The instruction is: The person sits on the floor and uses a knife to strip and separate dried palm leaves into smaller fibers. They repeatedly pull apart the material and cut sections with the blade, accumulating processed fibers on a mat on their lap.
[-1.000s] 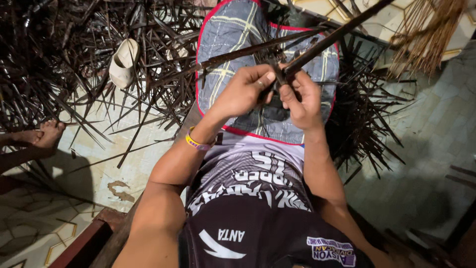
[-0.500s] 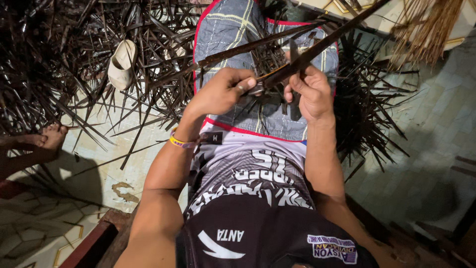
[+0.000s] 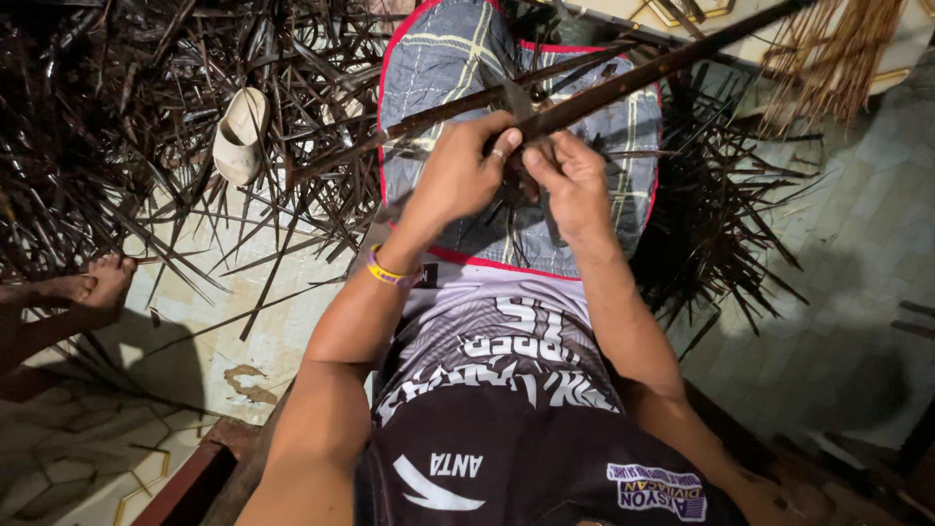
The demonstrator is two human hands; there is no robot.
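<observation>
- The left hand (image 3: 458, 175) is closed around a long dark leaf stalk (image 3: 623, 83), fingers wrapped over it, with a ring on one finger and a yellow wristband (image 3: 390, 275) on the wrist.
- The right hand (image 3: 570, 180) pinches the same stalk just beside the left hand, thumb and fingertips pressed together on it.
- A knife blade (image 3: 514, 97) pokes up between the two hands, touching the stalk; which hand holds the handle cannot be told.
- The stalk lies slantwise above a grey checked cloth with a red border (image 3: 438, 68), rising toward the upper right of the cloth.
- The cloth is spread over the person's lap, past the patterned shorts (image 3: 487, 360).
- Heaps of dark leaf strips (image 3: 117, 107) lie on the tiled floor (image 3: 243, 321) left of the cloth, and more lie right of it.
- A pale sandal (image 3: 239, 131) rests among the strips left of the cloth.
- A bare foot (image 3: 93, 287) rests on the floor well left of the cloth.
- A bundle of tan fibres (image 3: 842, 49) hangs far right of the cloth, above.
</observation>
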